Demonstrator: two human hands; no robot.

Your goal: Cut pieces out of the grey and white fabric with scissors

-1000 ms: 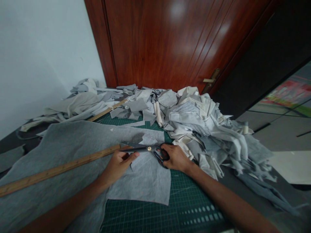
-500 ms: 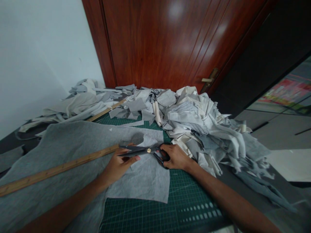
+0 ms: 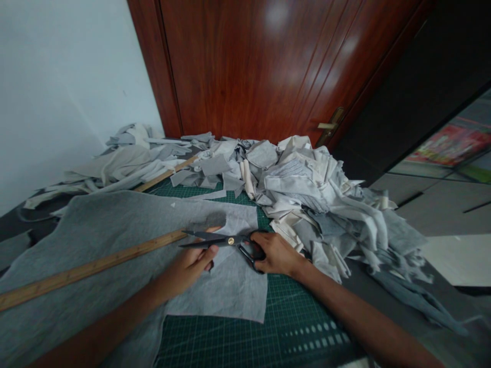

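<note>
My right hand is closed round the black handles of a pair of scissors. The blades stand slightly apart and point left, above the grey cloth. My left hand is at the blades, its thumb in front of them and its fingers partly behind. A small dark thing shows by its fingertips; what it is I cannot make out. The grey cloth lies spread under both hands, over a green cutting mat. A wooden ruler rests across the cloth, its far end near my left hand.
A large heap of grey and white cloth scraps covers the back and right of the table. More cloth is piled at the left by the wall. Another wooden strip pokes out there. A brown door stands behind.
The scissors and my right hand have shifted slightly left and down. My left hand has turned a little, with its thumb nearer the blades. The cloth and ruler lie much the same.
</note>
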